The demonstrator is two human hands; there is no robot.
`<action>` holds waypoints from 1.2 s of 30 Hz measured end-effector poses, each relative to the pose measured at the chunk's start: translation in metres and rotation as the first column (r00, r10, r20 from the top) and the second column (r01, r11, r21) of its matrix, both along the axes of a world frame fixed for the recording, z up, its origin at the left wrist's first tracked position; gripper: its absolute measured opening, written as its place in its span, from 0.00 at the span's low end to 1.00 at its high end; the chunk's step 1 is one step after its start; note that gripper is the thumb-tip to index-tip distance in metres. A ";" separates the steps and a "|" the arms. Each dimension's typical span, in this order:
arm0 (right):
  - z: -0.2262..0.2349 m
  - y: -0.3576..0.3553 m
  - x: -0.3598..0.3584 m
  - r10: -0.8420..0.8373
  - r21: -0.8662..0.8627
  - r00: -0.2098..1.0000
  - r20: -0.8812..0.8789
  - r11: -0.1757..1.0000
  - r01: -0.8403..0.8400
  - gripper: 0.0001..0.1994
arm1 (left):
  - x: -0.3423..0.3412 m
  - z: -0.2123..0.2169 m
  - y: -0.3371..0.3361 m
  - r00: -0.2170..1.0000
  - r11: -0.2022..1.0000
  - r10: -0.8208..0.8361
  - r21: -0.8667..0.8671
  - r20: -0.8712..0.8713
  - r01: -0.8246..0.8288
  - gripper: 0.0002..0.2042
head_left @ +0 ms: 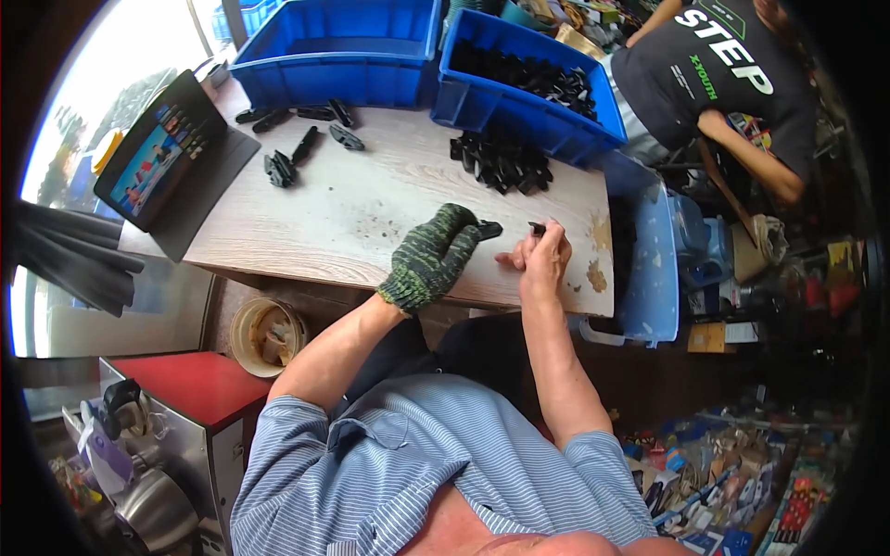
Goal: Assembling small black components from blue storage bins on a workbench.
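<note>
A green-and-black knit glove covers my left hand (432,252), whose fingers are closed on a small black plastic part (489,229) over the near side of the wooden table (324,232). To its right, my bare right hand (544,255) pinches a small black piece (537,228) between thumb and fingers. The two pieces are apart. Beyond my hands, a pile of black plastic parts (501,165) lies in front of a blue bin. Several longer black parts (280,169) are scattered at the table's far left.
An open blue bin (338,79) and another blue bin (454,97) holding many black parts line the far edge. A tablet (153,167) stands at left. A bucket (269,336) sits below the table. Right are a blue tub (656,269) and another person (732,83).
</note>
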State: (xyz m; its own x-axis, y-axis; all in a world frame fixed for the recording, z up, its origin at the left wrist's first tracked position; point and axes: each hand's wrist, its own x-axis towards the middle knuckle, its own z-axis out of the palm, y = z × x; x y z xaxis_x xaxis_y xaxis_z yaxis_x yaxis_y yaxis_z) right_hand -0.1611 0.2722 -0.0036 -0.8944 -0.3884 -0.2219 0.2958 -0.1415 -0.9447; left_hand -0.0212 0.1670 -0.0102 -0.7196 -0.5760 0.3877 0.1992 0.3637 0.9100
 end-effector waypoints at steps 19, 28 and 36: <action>-0.035 0.018 -0.018 0.060 0.039 0.873 -0.483 0.998 -0.047 0.15 | -0.063 0.002 0.052 0.975 1.000 -0.003 0.018 0.220 -0.001 0.17; -0.021 0.016 -0.018 0.035 0.078 0.969 -0.244 0.997 -0.016 0.13 | -0.057 -0.020 0.038 1.000 0.990 0.015 -0.137 0.010 -0.014 0.14; 0.018 0.050 -0.108 -0.457 -0.036 0.889 0.022 0.888 0.458 0.17 | -0.062 0.002 -0.034 0.910 0.781 0.375 -0.589 0.176 -0.207 0.14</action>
